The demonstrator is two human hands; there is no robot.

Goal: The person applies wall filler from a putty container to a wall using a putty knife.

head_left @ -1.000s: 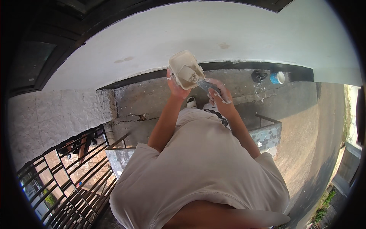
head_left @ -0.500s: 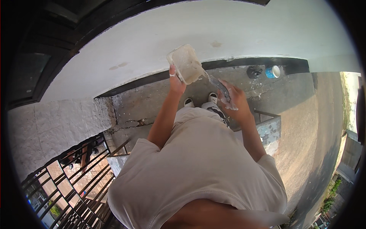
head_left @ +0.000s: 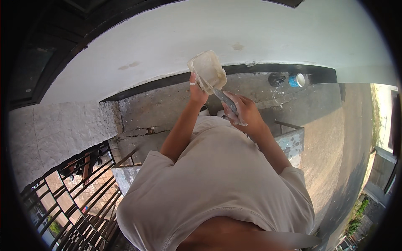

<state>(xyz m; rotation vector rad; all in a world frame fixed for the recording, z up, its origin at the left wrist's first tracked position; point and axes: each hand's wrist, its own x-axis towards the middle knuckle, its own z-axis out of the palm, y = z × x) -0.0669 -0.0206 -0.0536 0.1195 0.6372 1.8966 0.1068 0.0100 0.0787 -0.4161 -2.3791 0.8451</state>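
A square, translucent plastic container [head_left: 208, 68], smeared inside with pale putty, is tilted with its mouth facing me. My left hand [head_left: 197, 91] grips it by its lower left side, with white smears on the fingers. In my right hand [head_left: 244, 110] is a putty knife [head_left: 226, 101], its grey handle coated in dried material. The knife's tip reaches the container's lower rim; whether it touches the putty inside I cannot tell. White putty clings to my right fingers too.
A white wall [head_left: 268, 33] with patchy stains rises in front, above a black skirting band [head_left: 289, 67]. At its foot stand a blue-and-white tub [head_left: 297, 80] and a black bag-like object [head_left: 276, 79]. Dark railings [head_left: 79, 196] lie at left, a low ledge [head_left: 293, 144] at right.
My right hand has moved left and the knife's tip now meets the container's lower edge, rather than its right corner. The container has shifted slightly right.
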